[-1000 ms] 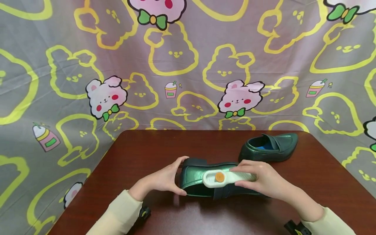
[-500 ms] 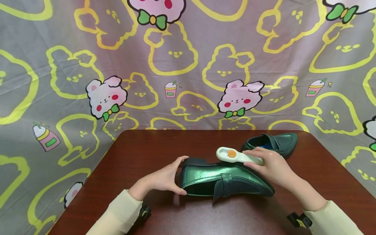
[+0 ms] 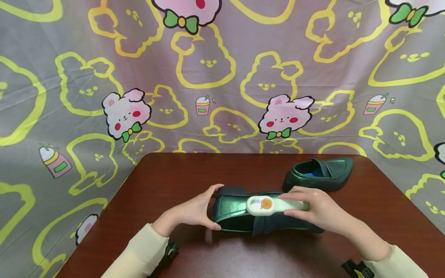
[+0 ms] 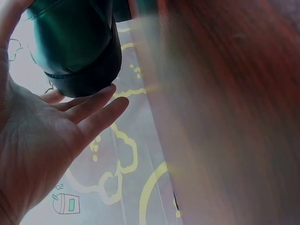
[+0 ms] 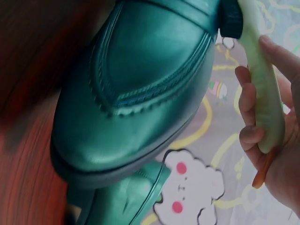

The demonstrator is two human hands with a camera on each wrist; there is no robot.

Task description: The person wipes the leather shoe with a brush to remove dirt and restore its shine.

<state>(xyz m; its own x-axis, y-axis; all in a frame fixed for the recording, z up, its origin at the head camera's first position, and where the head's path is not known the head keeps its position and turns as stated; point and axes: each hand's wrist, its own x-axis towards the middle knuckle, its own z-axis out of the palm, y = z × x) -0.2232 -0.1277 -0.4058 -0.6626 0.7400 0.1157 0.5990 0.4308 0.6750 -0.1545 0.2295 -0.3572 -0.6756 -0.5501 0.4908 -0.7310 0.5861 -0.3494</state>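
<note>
1. Lying on its side on the counter [image 3: 194,170], the green shoe [image 3: 265,224] points its heel end at the left grip [image 3: 194,211] and its toe at the right. Opening faces the person; sole faces away. Contact underneath is hidden.
2. Handling, judged by eye: fairly light, smooth and glossy, so a little slippery. Upper probably gives under pressure; sole and heel block [image 3: 231,190] look stiff. Not fragile, though the shine could scuff.
3. Best hold: the heel end, thumb at the opening's rim, fingers on the heel block. The strap looks loose along one edge, a poor handle.
4. Left grip: spread wide, holding the heel end between thumb and fingers. Left wrist view shows long, nearly straight fingers [image 4: 91,108] against the back of the heel.
5. Right grip [image 3: 318,210]: closed around the handle of a white tool [image 3: 278,206], fingers wrapped in the right wrist view. Orange button [image 3: 266,203] faces up.
6. Tool head overlaps the shoe's upward side in the head view; cannot tell whether it presses or hovers.
7. Second shoe [image 3: 323,180]: upright, farther back on the right, blue showing inside. Patterned cloth [image 3: 167,77] hangs behind.
</note>
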